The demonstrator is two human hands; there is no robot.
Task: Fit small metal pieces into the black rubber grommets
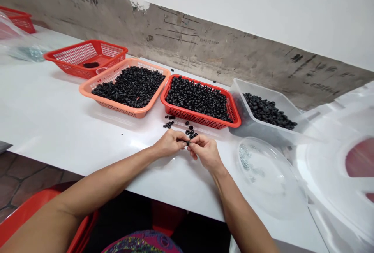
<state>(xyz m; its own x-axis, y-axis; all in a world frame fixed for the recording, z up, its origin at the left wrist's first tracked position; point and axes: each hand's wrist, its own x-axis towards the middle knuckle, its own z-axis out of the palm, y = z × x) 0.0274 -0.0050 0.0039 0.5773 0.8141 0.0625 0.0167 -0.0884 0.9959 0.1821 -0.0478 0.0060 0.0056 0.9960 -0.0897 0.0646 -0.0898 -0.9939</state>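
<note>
A small black ring (187, 143) sits pinched between our two hands, just in front of the baskets, over the white table (87, 136). Our left hand (169, 143) and our right hand (204, 151) come together, thumbs and forefingers almost closed on it, with no open gap between the two grips. Most of the ring is hidden by our fingertips, so we cannot tell its exact shape, or whether it is rubber or plastic.

Just beyond our fingers lies a little scatter of loose black rings (190, 133), and to the left of them a small cluster of black pieces (168, 124). Behind these, side by side, stand a salmon-orange mesh basket (137, 61), heaped with black rings, and a red mesh basket (236, 122), filled with rounder black rings. To the right, a transparent plastic tub (263, 136) holds more black rings, piled toward one end. A transparent round dish (269, 175) near our right forearm has small grey metal bits (245, 157) in it.

Farther left, a second red mesh basket (67, 46) holds a small dark heap, and a plastic bag (17, 39) lies beside it. A stained concrete wall (175, 39) runs along the table's far edge.
</note>
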